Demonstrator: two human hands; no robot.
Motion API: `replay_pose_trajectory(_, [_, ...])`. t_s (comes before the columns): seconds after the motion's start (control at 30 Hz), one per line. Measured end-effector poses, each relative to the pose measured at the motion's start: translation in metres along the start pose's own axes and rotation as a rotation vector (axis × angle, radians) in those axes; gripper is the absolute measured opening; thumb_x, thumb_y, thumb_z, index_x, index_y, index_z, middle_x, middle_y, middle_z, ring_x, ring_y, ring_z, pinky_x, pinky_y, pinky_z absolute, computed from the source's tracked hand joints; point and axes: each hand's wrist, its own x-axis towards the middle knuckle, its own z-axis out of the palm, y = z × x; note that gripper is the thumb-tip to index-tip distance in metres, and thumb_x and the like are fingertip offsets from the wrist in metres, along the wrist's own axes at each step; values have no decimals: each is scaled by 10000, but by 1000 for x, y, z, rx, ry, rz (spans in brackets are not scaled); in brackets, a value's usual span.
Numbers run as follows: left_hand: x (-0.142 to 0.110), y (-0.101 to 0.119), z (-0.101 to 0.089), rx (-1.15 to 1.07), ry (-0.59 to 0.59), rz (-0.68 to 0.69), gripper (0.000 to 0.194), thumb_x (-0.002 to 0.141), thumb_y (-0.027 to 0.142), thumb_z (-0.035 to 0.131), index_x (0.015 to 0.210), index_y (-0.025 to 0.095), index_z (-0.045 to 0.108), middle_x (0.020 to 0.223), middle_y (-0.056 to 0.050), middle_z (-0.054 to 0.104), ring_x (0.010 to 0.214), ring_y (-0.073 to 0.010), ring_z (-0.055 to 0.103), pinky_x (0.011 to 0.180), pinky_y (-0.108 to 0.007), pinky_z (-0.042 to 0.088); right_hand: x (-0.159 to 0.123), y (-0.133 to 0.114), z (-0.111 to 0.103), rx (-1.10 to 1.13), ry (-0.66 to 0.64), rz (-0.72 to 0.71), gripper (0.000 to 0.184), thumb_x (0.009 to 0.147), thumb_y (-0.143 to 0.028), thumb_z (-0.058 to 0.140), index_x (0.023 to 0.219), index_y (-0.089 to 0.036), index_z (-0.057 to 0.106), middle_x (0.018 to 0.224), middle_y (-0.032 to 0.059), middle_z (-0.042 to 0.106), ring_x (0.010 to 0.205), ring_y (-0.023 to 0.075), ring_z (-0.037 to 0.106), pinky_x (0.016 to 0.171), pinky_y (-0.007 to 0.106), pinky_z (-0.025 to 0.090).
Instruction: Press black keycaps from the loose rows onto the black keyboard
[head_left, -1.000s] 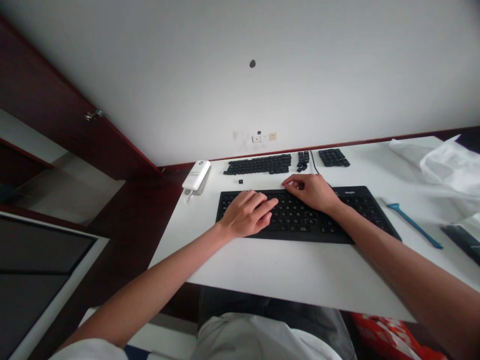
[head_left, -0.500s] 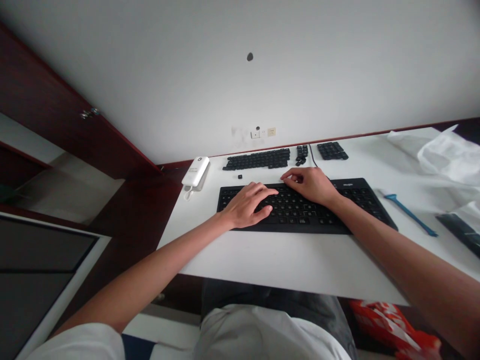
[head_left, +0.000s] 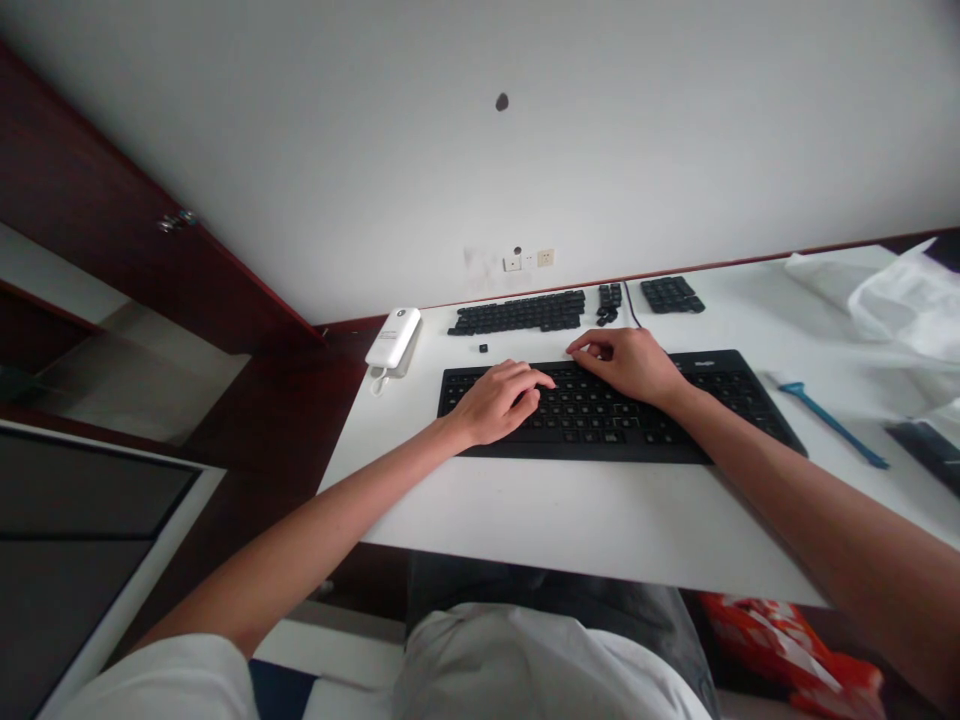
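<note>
Both my hands rest on a black computer keyboard (head_left: 600, 438) lying on a white desk (head_left: 585, 520). My left hand (head_left: 496, 403) sits over the left half of its keys, fingers curved. My right hand (head_left: 624, 365) is near the top middle of the keyboard, with fingertips on the upper rows. Beyond the keyboard lie several rows of loose black keycaps (head_left: 519, 312), a small cluster of keycaps (head_left: 608, 303) and a block of keycaps (head_left: 671, 294). One single keycap (head_left: 483, 348) sits nearest my left hand.
A white power bank (head_left: 393, 338) with a short cable lies at the desk's left. To the right are a blue plastic tool (head_left: 832, 424), a black object (head_left: 930, 455) and a white plastic sheet (head_left: 911, 305). A wall socket (head_left: 529, 260) sits above the back edge.
The whole view has shifted slightly as my head moved. Both hands remain on the keyboard, and the fingers of my left hand are a little more curled.
</note>
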Motion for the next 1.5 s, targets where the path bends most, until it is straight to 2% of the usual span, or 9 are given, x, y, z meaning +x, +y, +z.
replay_pose_trajectory(0.37, [-1,4,0,92,27,22,312,1077,224,388,1222,195,663,1116,-76,715,984,-211,637,967,-390,526,1,0,-1,15,-1,-3,222,908,-373,637,977,-252,809,750,-2,743,686,179,665,688,313,462])
replay_pose_trajectory(0.73, [1,5,-2,51,44,21,332,1055,203,388,1190,194,691,988,-69,711,920,-207,630,912,-381,524,0,0,-1,14,0,-8,217,908,-361,643,979,-248,814,725,-2,738,666,183,661,664,318,456])
replay_pose_trajectory(0.83, [-1,4,-3,-15,102,-7,339,1073,227,372,1157,196,700,928,-59,705,891,-199,628,880,-363,517,0,1,0,18,-6,-1,221,910,-368,644,983,-247,813,737,-1,741,667,180,659,664,316,453])
replay_pose_trajectory(1.0, [-3,3,-8,-81,250,0,348,1096,268,363,1079,204,705,978,-63,734,917,-187,642,897,-359,508,1,1,0,25,-11,1,227,912,-373,640,982,-243,812,736,1,737,665,177,654,667,317,451])
replay_pose_trajectory(1.23, [-1,5,-31,23,348,-33,323,1084,262,408,1000,213,716,866,-40,703,844,-176,621,847,-357,512,1,1,-1,19,-12,8,219,906,-366,642,972,-249,815,733,2,737,662,181,653,657,316,451])
replay_pose_trajectory(1.27, [-3,5,-37,38,340,-36,297,1072,245,435,994,213,719,882,-38,711,851,-173,623,842,-351,513,1,1,-1,18,-13,8,219,907,-368,642,973,-252,815,736,1,739,665,182,655,657,317,453])
replay_pose_trajectory(1.33, [-8,7,-51,46,252,-46,236,1043,218,493,1027,215,729,956,-39,737,876,-163,641,835,-331,518,1,1,-1,17,-15,9,222,910,-374,639,976,-254,814,741,0,741,670,184,661,660,318,457])
replay_pose_trajectory(1.43, [-23,13,-72,49,25,-116,187,1005,228,585,1121,232,732,1001,-30,743,857,-146,667,801,-299,530,1,1,-1,13,-14,-2,223,914,-370,635,981,-254,814,743,-1,743,681,189,671,667,324,464])
replay_pose_trajectory(1.5, [-35,18,-82,83,-105,-155,152,981,260,649,1101,247,740,965,-16,737,858,-153,676,792,-297,531,1,1,-1,12,-14,-7,217,911,-355,635,979,-252,814,744,-1,743,690,192,676,677,327,470])
